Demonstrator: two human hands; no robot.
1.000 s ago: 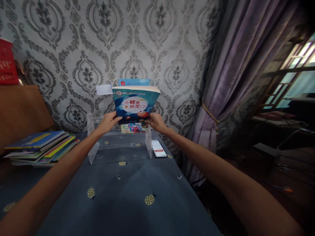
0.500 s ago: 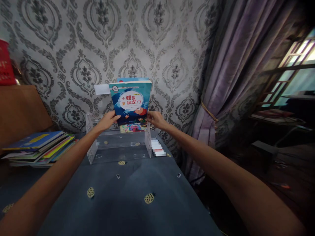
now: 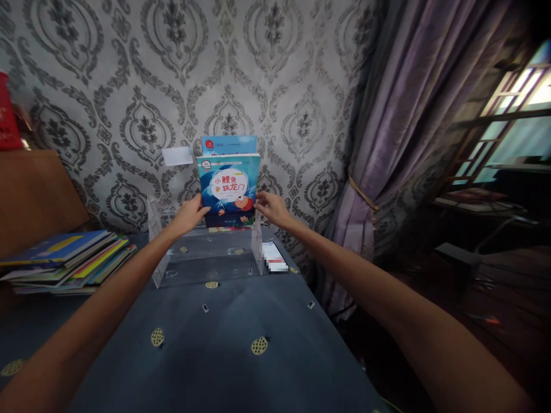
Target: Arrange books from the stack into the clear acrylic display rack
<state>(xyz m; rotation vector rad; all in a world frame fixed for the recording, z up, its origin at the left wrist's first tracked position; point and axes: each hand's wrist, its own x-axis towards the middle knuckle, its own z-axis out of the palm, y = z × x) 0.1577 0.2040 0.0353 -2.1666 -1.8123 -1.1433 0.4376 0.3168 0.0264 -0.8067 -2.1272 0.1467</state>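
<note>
Patterned wallpaper (image 3: 286, 115) rose beyond the dark tabletop (image 3: 206, 373). The fingers of the left hand (image 3: 190, 214) and right hand (image 3: 272, 209) gripped the side edges of a teal book (image 3: 229, 189) (red fish on its cover), upright at the clear rack's (image 3: 257, 246) far side, before a light-blue book (image 3: 236, 145). Right of the rack lay a phone (image 3: 275, 256); left, stacked books (image 3: 71, 261).

You seem to be in a room of a home: the wall before you wears grey-and-white wallpaper with an ornate medallion pattern (image 3: 275, 86), and on your right a long purple fabric curtain (image 3: 387, 120) is gathered by a thin tan tie (image 3: 363, 194) beside a barred glass window (image 3: 508, 126). Your worktop (image 3: 215, 367), clothed in dark blue fabric printed with yellow pineapples, looks equally domestic.
</note>
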